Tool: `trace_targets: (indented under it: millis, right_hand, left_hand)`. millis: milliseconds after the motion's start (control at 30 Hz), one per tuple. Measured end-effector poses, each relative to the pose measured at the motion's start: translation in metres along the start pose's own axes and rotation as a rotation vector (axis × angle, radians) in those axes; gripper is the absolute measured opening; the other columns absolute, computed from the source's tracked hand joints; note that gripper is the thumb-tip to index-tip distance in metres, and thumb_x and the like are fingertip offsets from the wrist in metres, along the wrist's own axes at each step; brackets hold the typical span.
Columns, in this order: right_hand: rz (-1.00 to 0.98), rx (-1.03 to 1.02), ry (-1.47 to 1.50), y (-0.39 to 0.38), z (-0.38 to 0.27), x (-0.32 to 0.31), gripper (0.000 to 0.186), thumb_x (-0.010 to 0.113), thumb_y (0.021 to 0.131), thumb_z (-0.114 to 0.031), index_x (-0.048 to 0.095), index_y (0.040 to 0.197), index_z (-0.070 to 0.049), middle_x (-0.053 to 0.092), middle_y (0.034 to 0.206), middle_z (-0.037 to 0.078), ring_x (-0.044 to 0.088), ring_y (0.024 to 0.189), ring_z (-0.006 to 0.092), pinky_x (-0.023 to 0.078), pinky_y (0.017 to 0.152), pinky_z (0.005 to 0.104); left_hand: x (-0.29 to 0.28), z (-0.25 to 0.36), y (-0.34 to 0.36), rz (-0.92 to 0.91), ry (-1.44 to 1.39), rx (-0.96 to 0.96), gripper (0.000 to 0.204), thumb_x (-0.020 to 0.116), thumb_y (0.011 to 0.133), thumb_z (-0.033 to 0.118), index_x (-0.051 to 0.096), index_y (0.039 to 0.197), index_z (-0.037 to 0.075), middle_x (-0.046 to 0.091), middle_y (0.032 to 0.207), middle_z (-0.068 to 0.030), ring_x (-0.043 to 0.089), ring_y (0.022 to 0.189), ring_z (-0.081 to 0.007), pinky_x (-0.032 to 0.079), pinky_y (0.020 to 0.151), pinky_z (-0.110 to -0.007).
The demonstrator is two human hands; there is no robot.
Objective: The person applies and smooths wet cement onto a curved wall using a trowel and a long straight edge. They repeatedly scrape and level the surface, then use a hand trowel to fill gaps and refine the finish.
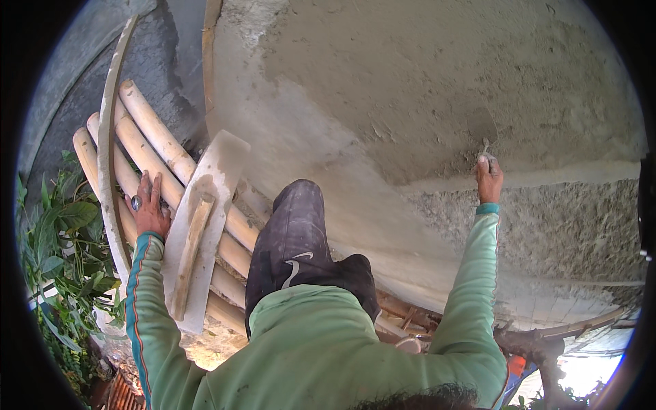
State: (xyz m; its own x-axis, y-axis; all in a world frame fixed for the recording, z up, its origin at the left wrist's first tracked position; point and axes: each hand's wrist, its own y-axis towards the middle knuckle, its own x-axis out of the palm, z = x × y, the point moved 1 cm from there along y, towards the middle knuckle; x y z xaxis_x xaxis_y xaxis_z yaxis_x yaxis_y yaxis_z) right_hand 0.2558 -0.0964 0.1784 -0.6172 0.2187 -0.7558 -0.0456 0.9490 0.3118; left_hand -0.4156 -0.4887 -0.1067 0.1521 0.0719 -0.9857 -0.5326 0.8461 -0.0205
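Observation:
My right hand (489, 179) grips the handle of a trowel (484, 126), its metal blade against the grey, roughly plastered wall surface (424, 82) at the upper right. My left hand (151, 208) rests with fingers apart on pale bamboo poles (147, 147) laid side by side at the left. Just right of that hand, a pale flat board with a wooden batten handle (193, 256) lies over the poles. A narrow plank (108, 130) crosses them on the other side. My knee (297, 225) in dark trousers is between my hands.
Green leafy plants (72, 239) crowd the left edge beside a dark grey concrete surface (157, 61). A pale, coarse band (567, 232) runs below the plastered area. Curved wood, branches and a small orange item (516, 365) show at the lower right.

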Motion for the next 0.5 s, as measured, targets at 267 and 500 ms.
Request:
trace_targets:
  millis: [267, 500]
  right_hand:
    - [-0.335, 0.071, -0.866, -0.07, 0.037, 0.103, 0.046, 0.068, 0.093, -0.044, 0.065, 0.125, -0.012, 0.072, 0.115, 0.021, 0.066, 0.109, 0.0442, 0.053, 0.092, 0.0522]
    - [-0.188, 0.173, -0.79, -0.049, -0.009, 0.102, 0.045, 0.069, 0.091, -0.044, 0.068, 0.123, -0.012, 0.073, 0.111, 0.021, 0.067, 0.109, 0.0428, 0.052, 0.092, 0.0531]
  left_hand:
    - [0.002, -0.003, 0.0, -0.015, -0.003, 0.001, 0.102, 0.074, 0.075, 0.013, 0.024, 0.162, 0.032, 0.019, 0.169, -0.0073, 0.022, 0.155, -0.0276, 0.011, 0.121, -0.069]
    - [-0.004, -0.001, -0.001, -0.025, -0.001, -0.013, 0.097, 0.068, 0.075, 0.009, 0.028, 0.161, 0.029, 0.019, 0.169, -0.0058, 0.023, 0.154, -0.0284, 0.011, 0.12, -0.07]
